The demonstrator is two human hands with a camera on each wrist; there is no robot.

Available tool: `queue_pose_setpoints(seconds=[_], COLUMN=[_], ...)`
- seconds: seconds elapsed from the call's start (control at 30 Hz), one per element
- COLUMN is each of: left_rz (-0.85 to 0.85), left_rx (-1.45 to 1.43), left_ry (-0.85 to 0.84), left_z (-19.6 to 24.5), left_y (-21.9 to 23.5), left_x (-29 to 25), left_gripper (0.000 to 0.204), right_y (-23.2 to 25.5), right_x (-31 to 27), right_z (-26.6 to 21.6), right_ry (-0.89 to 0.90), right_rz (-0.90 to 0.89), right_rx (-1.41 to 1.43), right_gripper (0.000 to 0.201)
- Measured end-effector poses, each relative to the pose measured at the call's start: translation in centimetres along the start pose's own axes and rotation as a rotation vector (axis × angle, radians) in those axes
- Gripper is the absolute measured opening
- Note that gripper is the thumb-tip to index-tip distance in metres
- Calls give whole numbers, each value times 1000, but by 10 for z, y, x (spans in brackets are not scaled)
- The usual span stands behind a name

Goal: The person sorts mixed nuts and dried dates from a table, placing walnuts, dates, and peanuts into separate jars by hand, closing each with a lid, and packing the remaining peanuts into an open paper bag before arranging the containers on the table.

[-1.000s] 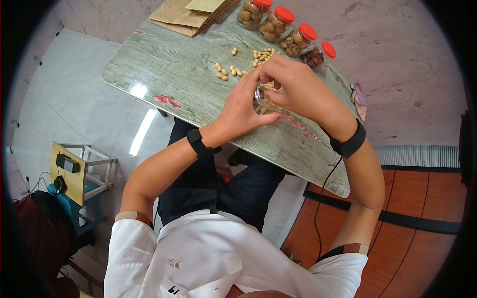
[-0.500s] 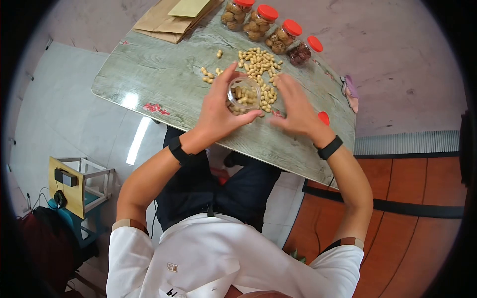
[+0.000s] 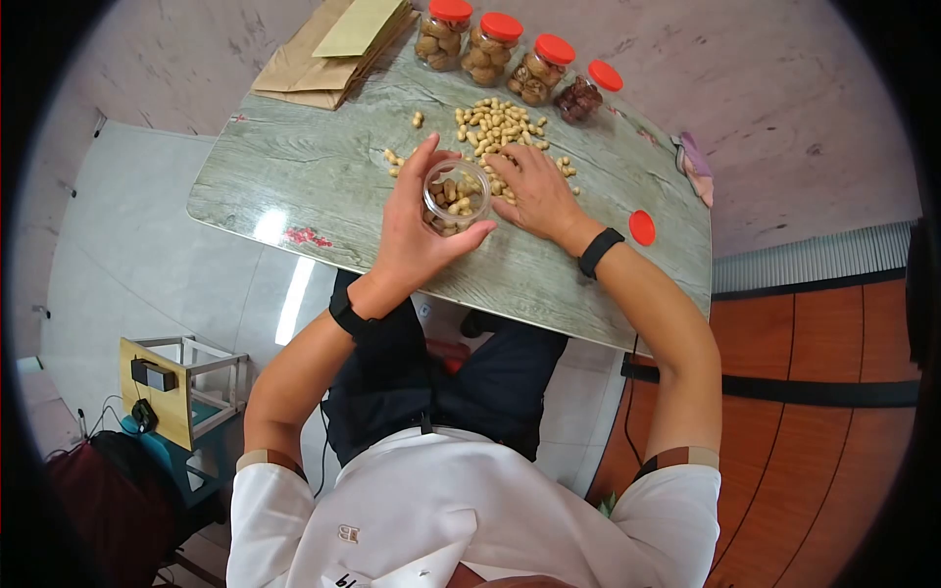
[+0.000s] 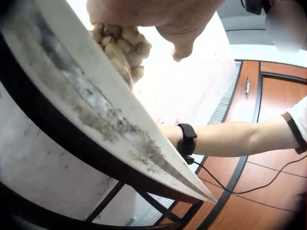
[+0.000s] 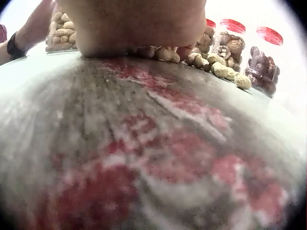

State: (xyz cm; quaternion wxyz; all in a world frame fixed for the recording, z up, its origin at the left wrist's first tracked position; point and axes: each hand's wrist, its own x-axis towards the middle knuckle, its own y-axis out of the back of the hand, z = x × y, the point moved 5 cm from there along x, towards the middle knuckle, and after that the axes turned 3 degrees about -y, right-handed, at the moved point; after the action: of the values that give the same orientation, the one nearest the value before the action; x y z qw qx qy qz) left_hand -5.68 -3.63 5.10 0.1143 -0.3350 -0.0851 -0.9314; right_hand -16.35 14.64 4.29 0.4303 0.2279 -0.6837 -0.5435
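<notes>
Upright on the table, a clear lidless jar [image 3: 457,196] partly filled with peanuts is held by my left hand [image 3: 404,220], its thumb and fingers curled round the side. To its right my right hand [image 3: 534,191] lies low over the peanut pile [image 3: 495,122], fingers bent down among the nuts; what its fingertips hold is hidden. In the left wrist view the left hand [image 4: 153,17] covers part of the jar's peanuts [image 4: 122,50]. The right wrist view has the right hand [image 5: 141,26] against the tabletop, with peanuts [image 5: 218,68] beyond it.
Four red-lidded jars [image 3: 487,49] of nuts and dark dried fruit stand along the back edge. Brown paper bags [image 3: 314,69] lie at the back left. A loose red lid [image 3: 642,227] is on the right, with a pinkish cloth [image 3: 694,169] at the table's edge.
My right hand has left the jar's mouth and come down onto the peanut pile. The left hand and jar appear further left in the view, which has itself shifted.
</notes>
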Motion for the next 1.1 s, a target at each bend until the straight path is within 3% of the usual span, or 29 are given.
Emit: queue_pose_setpoints(seconds=[0.37,0.67,0.9,1.1], left_rz=[13,-5,-9,11], left_rx=[-52,-5,53,41], left_ry=[-11,-15,-29,-29], left_z=[-5,-7,-3,-2], left_y=[-9,-17,-17,-19], left_x=[2,4,5,8], left_gripper=[110,109,109,108], right_y=[-12,-9,13,32], right_x=[7,16,26,32], right_z=[19,25,42,50], right_ry=[-77,-196,-275,-291], right_rz=[33,-64,-26,-57], right_rx=[-36,17,99,279], right_gripper=[31,34,27,29])
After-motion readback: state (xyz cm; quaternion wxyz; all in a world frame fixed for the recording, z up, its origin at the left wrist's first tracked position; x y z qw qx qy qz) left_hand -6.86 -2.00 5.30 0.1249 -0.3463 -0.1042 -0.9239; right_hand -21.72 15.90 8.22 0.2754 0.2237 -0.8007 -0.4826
